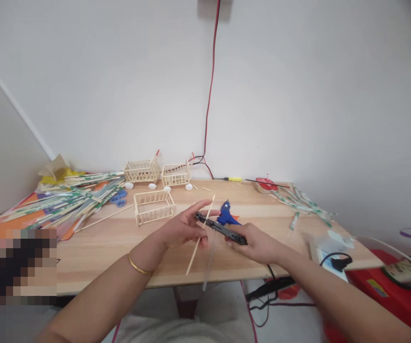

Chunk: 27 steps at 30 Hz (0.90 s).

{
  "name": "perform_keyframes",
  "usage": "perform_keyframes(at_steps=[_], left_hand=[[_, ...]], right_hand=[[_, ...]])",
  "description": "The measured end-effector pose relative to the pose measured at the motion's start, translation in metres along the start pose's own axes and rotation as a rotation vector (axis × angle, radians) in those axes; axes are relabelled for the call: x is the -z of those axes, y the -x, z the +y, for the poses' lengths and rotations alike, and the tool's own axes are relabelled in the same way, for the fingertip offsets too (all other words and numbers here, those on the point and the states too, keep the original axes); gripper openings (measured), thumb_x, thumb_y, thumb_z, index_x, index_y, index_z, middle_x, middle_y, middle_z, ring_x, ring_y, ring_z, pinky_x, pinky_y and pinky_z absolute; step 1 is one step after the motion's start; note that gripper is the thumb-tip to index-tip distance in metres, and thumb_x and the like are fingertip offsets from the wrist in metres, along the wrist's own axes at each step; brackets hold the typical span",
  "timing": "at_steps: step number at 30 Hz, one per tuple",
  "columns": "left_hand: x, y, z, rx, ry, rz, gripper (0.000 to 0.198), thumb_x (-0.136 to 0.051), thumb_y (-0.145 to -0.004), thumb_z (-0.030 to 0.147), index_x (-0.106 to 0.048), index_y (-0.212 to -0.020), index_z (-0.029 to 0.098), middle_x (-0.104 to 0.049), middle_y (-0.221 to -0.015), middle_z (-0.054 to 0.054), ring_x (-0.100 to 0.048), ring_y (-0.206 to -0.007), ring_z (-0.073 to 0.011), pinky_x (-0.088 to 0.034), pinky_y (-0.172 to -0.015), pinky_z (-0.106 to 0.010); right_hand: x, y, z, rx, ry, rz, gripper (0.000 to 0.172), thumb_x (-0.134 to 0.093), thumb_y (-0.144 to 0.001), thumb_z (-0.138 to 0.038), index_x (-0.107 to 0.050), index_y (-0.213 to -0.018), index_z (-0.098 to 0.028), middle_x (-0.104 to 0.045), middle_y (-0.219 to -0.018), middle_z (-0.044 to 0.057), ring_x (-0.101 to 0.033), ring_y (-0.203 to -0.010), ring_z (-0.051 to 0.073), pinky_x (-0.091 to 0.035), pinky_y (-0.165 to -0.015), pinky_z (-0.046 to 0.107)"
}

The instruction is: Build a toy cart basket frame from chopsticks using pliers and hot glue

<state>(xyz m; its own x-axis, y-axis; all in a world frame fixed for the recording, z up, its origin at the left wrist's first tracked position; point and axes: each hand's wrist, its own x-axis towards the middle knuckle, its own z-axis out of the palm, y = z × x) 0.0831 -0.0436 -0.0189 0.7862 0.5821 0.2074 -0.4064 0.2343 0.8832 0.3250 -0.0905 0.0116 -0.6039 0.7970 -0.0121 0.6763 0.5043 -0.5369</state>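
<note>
My left hand (184,226) pinches a long thin wooden stick (200,237) that slants down toward the table's front edge. My right hand (257,244) is closed on the handle of a black cutter (219,227), whose tip meets the stick near my left fingers. A blue glue gun (227,214) lies on the wooden table (101,247) just behind my hands. A small open frame built of sticks (154,206) stands to the left of my left hand. A gold bangle circles my left wrist.
Two stick carts with white wheels (141,172) (175,176) stand at the back. A heap of wrapped sticks and coloured paper (62,200) fills the left side. Torn wrappers (300,202), a red item (266,185), a black plug (340,262) and a red cable on the wall (210,90) lie right.
</note>
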Motion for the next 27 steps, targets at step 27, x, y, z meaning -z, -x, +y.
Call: perform_keyframes(at_steps=[27], left_hand=[[-0.001, 0.005, 0.009, 0.124, 0.023, -0.071, 0.065, -0.076, -0.066, 0.015, -0.052, -0.124, 0.031, -0.03, -0.148, -0.014, -0.07, -0.07, -0.0164, -0.054, -0.057, -0.024]], right_hand=[[-0.029, -0.001, 0.002, -0.031, 0.045, 0.102, 0.02, -0.049, -0.085, -0.034, -0.046, -0.07, -0.019, -0.055, -0.065, 0.001, -0.049, -0.059, 0.014, -0.033, -0.056, 0.025]])
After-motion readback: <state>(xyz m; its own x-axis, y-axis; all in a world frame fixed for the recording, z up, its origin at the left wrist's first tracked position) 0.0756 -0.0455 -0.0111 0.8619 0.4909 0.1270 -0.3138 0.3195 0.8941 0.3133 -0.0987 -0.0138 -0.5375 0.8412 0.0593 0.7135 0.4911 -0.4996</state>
